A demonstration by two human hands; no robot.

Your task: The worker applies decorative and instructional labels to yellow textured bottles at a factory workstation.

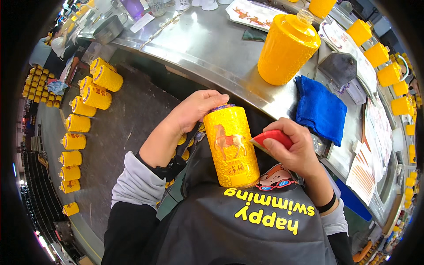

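A yellow embossed ceramic bottle with a horse picture on its side leans against my dark apron. My left hand grips it around the top, by the patterned band at its neck; the fingers behind are partly hidden. In my right hand is a red scraper with a pale edge, pinched between thumb and fingers. Its tip points at the bottle, close to the horse, with a small gap visible.
On the metal table ahead stand a larger plain yellow bottle, a folded blue cloth and a metal pot. Decal sheets lie at right. Several finished-looking yellow bottles line the left side, and more stand far right.
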